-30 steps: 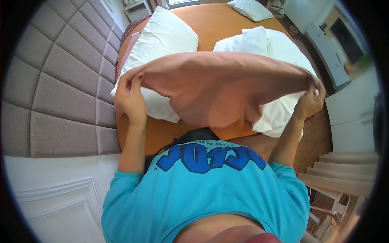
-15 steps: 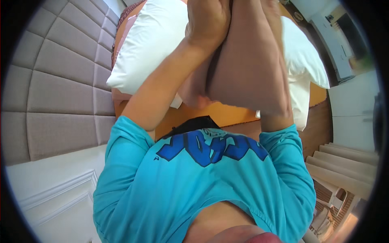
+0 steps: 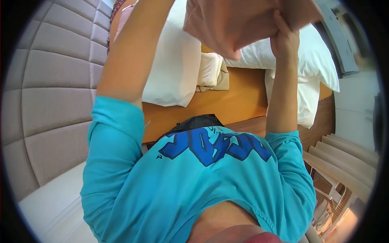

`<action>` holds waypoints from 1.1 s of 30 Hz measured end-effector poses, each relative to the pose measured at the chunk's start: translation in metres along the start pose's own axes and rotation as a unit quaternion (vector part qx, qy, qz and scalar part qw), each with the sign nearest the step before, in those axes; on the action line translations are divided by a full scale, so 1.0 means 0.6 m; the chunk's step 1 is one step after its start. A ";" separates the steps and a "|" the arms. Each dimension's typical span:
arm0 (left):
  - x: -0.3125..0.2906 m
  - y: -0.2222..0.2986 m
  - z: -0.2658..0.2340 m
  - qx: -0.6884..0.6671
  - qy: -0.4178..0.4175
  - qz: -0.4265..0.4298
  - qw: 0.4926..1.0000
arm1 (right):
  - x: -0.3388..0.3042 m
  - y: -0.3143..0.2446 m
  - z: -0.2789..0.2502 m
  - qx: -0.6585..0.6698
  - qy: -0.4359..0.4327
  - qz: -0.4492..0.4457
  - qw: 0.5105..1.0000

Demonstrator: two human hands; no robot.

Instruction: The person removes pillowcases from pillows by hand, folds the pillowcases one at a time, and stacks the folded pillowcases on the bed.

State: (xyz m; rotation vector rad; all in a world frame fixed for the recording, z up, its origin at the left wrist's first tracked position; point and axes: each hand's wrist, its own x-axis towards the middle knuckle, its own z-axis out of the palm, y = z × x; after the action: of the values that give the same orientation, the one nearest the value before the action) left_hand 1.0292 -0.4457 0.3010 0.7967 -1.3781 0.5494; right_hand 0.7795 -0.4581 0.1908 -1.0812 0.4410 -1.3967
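A dusty-pink pillowcase [image 3: 243,20] hangs in front of me at the upper edge of the head view, its lower corner loose over the bed. My right hand [image 3: 285,38] is closed on its near right side, thumb laid against the fabric. My left forearm reaches up past the top edge, so the left hand is out of sight. Below the cloth, a white pillow [image 3: 174,69] lies on the left and another white pillow [image 3: 314,56] on the right. Folded cream cloths [image 3: 210,73] lie between them on the orange bed sheet [image 3: 243,95].
A grey padded headboard [image 3: 56,73] runs along the left. Something black with mesh [image 3: 198,123] shows just beyond my shirt front. Wooden floor [image 3: 318,109] and beige curtain folds [image 3: 344,162] are on the right, with a white cabinet [image 3: 356,105] behind.
The pillowcase has moved up and away from my chest, uncovering the cream cloths. My left arm has stretched farther out, taking its hand out of view; my right hand now shows on the cloth.
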 end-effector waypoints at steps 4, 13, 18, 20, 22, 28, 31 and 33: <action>-0.155 0.099 -0.070 -0.169 -0.272 -0.299 0.899 | -0.075 0.078 -0.164 -0.095 -0.035 0.077 0.992; -0.445 0.162 -0.200 -0.278 -0.397 -0.562 0.670 | -0.244 0.206 -0.228 -0.126 -0.119 0.504 0.846; -0.417 0.068 -0.131 0.059 -0.367 -0.552 0.746 | -0.181 0.316 -0.199 -0.177 0.022 0.384 0.906; -0.399 0.034 -0.127 0.206 -0.356 -0.248 0.877 | -0.192 0.358 -0.203 -0.222 0.045 0.334 0.915; -0.377 0.008 -0.155 0.401 -0.371 -0.166 0.821 | -0.215 0.391 -0.191 -0.653 0.119 0.193 0.723; -0.438 -0.189 -0.412 0.589 -0.289 -0.340 0.674 | -0.264 0.446 -0.181 -0.593 0.233 0.244 0.731; -0.446 -0.213 -0.486 0.566 -0.287 -0.452 0.627 | -0.242 0.420 -0.213 -0.496 0.209 0.336 0.773; -0.470 -0.240 -0.556 0.580 -0.283 -0.449 0.618 | -0.228 0.394 -0.200 -0.462 0.140 0.414 0.772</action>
State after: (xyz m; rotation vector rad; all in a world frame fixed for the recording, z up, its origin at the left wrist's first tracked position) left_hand 1.3136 -0.2504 -0.0033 2.7321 -0.7668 0.3053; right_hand 0.7899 -0.4143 -0.1040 -1.1738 1.7264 -0.4663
